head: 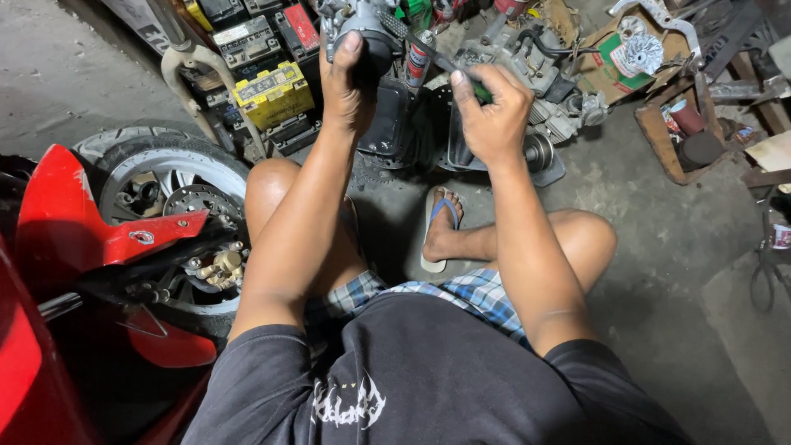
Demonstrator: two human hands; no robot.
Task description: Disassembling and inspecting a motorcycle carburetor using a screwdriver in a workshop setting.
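Note:
My left hand (346, 86) is raised in front of me and grips a dark metal engine part (362, 25) with a rounded black body. My right hand (490, 111) is closed around the green handle of a screwdriver (428, 53), whose dark shaft points up and left toward the part. Both arms stretch forward over my bent knees. My right foot (445, 222) rests in a blue-strapped sandal on the concrete floor below the hands.
A red motorbike's front wheel (169, 189) and fender (74, 214) stand close at the left. Several batteries (272, 91) are stacked at the back left. An engine block (535, 74), a spray can (418, 59) and a cardboard box (614, 62) of parts lie ahead and right.

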